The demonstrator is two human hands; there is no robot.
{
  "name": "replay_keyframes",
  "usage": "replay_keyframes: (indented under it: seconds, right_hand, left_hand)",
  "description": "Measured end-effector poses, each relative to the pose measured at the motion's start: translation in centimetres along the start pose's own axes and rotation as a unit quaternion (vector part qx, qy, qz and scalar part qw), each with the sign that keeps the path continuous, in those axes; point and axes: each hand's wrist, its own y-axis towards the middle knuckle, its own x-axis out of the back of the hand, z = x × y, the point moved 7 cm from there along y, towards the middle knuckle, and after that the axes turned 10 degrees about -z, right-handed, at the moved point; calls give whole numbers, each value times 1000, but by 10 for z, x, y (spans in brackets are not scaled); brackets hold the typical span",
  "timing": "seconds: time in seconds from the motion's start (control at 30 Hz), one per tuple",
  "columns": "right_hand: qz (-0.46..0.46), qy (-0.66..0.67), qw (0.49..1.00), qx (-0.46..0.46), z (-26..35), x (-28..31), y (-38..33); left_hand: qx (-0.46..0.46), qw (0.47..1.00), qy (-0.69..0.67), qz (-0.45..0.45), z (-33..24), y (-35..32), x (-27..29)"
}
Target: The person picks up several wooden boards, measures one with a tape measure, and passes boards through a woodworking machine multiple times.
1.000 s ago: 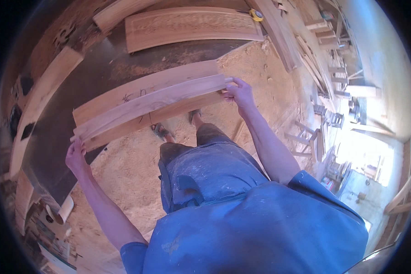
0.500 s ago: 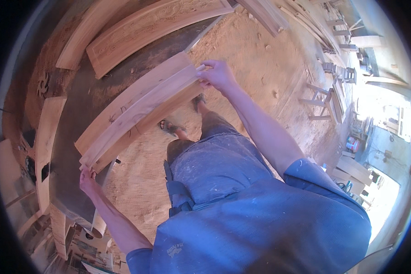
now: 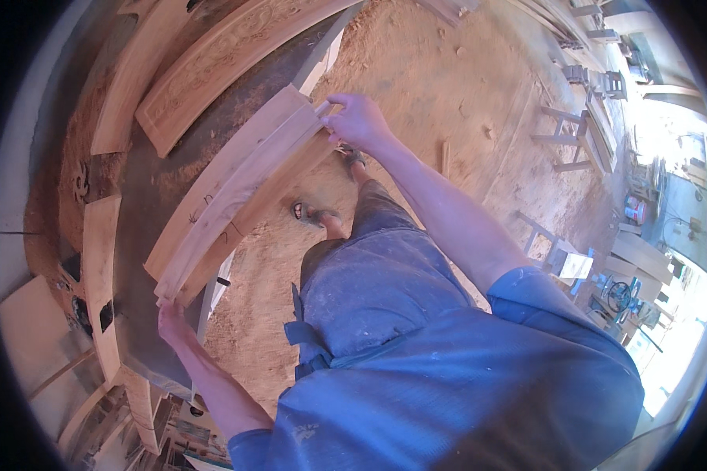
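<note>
A long, pale wooden rail (image 3: 236, 192) stretches between my two hands. My left hand (image 3: 171, 318) is closed on its near left end. At the far right end, the fingers of my right hand (image 3: 357, 123) pinch the other tip. Along the far side of the rail runs a wooden board (image 3: 204, 184) with a dark pencil mark. Another board (image 3: 279, 188), also marked, shows along the side nearer my body. Whether these boards are joined to the rail, I cannot tell. All of this wood extends over the edge of a dark workbench (image 3: 141, 235).
A carved wooden panel (image 3: 236, 67) lies on the bench's far part, beside a plain curved board (image 3: 137, 78). Another board (image 3: 102, 275) is at the bench's left. Sawdust covers the floor (image 3: 416, 86). To the right stands a wooden trestle (image 3: 589, 137).
The whole view has shifted and turned slightly. My feet have changed position on the floor. Both hands keep their hold on the rail's ends.
</note>
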Motion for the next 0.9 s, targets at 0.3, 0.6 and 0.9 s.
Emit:
replay_keyframes:
  seconds: [0.3, 0.6, 0.9]
  right_hand:
    - [5, -40, 998, 56, -17, 2, 2]
    - [8, 5, 1000, -26, -9, -6, 14]
    - [-98, -30, 994, 36, -46, -8, 20]
  left_hand:
    - [-25, 999, 36, -16, -33, -39, -29]
    - [17, 999, 39, -32, -34, -36, -26]
    - [16, 999, -19, -31, -34, -33, -21]
